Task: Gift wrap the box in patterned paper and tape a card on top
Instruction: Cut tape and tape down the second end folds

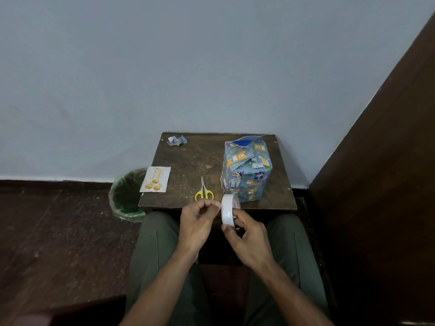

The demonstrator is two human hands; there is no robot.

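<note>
Now we are gripping the tape roll (228,209) in our right hand (249,236) so our left hand (197,220) is pinching its end; the wrapped box (246,170) is standing nearby on the table (188,161), top flap unsealed.

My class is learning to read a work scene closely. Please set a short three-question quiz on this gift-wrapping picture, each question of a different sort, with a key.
1. True or false: the yellow-handled scissors lie on the wooden table, between the greeting card and the wrapped box.
2. Which hand grips the roll of white tape? A) left hand B) right hand C) neither
3. Fill in: the crumpled paper scrap lies at the table's far ____ corner.

Key: 1 true. 2 B; the left hand's fingertips pinch at the roll's edge, seemingly at the tape end. 3 left.
</note>
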